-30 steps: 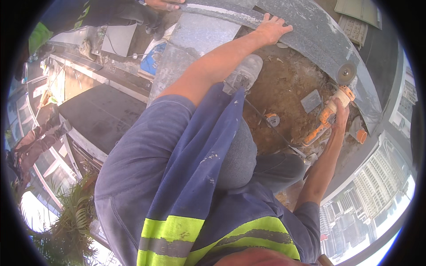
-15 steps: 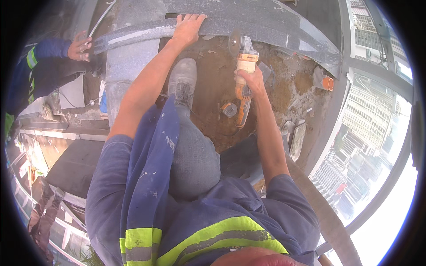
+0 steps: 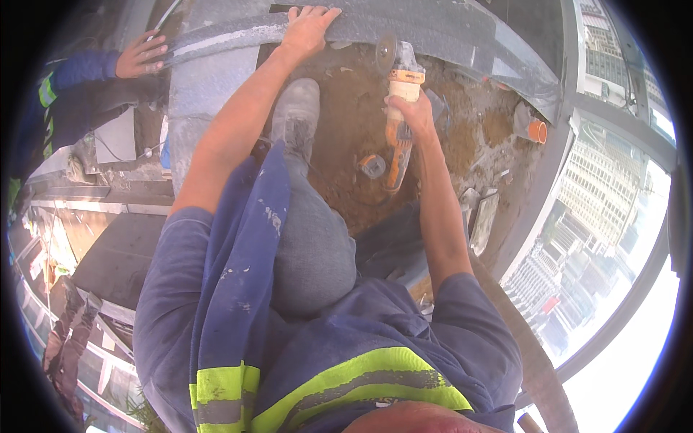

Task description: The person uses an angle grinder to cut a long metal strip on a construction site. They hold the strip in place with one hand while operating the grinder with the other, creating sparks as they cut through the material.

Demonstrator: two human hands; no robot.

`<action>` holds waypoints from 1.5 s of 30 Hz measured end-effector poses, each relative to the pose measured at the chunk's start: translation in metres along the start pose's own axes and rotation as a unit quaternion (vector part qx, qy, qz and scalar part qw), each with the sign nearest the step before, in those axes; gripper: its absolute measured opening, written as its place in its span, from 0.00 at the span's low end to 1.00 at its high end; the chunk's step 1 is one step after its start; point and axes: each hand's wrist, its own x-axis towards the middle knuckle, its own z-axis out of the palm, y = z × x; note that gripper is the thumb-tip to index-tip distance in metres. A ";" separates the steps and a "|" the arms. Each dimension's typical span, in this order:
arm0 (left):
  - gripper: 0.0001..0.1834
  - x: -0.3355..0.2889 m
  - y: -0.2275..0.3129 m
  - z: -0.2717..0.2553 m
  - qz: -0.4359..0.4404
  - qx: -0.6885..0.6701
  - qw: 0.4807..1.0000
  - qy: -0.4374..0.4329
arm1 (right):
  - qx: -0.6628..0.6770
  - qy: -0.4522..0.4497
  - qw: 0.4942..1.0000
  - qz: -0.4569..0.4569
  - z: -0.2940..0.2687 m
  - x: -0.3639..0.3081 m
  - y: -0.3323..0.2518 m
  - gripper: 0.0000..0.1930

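My left hand (image 3: 306,30) is closed over a long curved grey stone strip (image 3: 238,36), its fingers bent over the far edge. In my right hand (image 3: 414,115) is an orange and cream angle grinder (image 3: 406,86), gripped around its body. The grinder's round disc (image 3: 386,55) stands at the far end, close to the strip's near edge; whether they touch I cannot tell. Dust hazes the strip. At the left, a co-worker's hand (image 3: 141,56) lies with fingers spread at the strip's end.
My shoe (image 3: 297,108) is planted on the brown dirt (image 3: 346,130) below the strip. A small round orange and grey object (image 3: 372,166) lies near the grinder's tail. An orange pipe end (image 3: 536,131) sticks out at the right, beside a glazed frame (image 3: 570,144) overlooking buildings.
The co-worker's hand has shifted up and right onto the strip's end, fingers more spread. The grinder sits slightly higher and further right in the picture. My left hand keeps its place on the strip.
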 end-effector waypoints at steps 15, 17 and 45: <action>0.41 -0.001 0.006 -0.014 -0.010 -0.017 1.000 -0.021 | -0.011 -0.003 1.000 -0.002 0.001 0.000 0.002 0.27; 0.40 -0.001 0.007 -0.015 -0.008 -0.018 1.000 -0.018 | -0.017 -0.002 1.000 0.001 -0.001 0.002 0.003 0.27; 0.38 0.002 0.005 -0.011 -0.015 -0.021 0.999 -0.031 | -0.024 0.014 1.000 0.013 0.006 0.005 0.028 0.26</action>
